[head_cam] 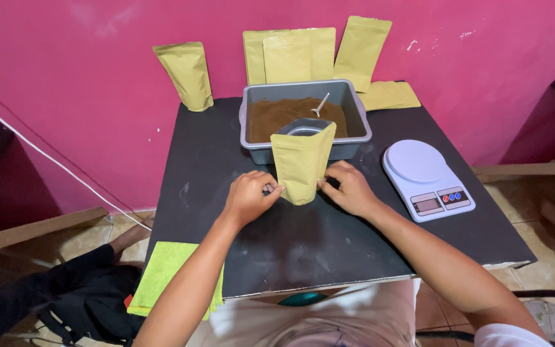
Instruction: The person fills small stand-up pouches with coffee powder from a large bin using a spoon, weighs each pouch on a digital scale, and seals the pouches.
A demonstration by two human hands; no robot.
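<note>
- Mustard-yellow stand-up pouch [302, 164] upright on black bench [329, 244], mouth open.
- Left grip [250, 195] pinches pouch's left edge; right grip [348, 187] pinches right edge.
- Grey tub of brown powder [290, 115] just behind.

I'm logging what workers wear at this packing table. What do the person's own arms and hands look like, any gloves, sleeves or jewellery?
Both hands are bare: no gloves show on the left hand or the right hand, and no rings, watch or bracelets are visible. Both forearms are uncovered up to the elbows. Only at the lower right corner does the edge of a short white sleeve show on the right arm.
</note>
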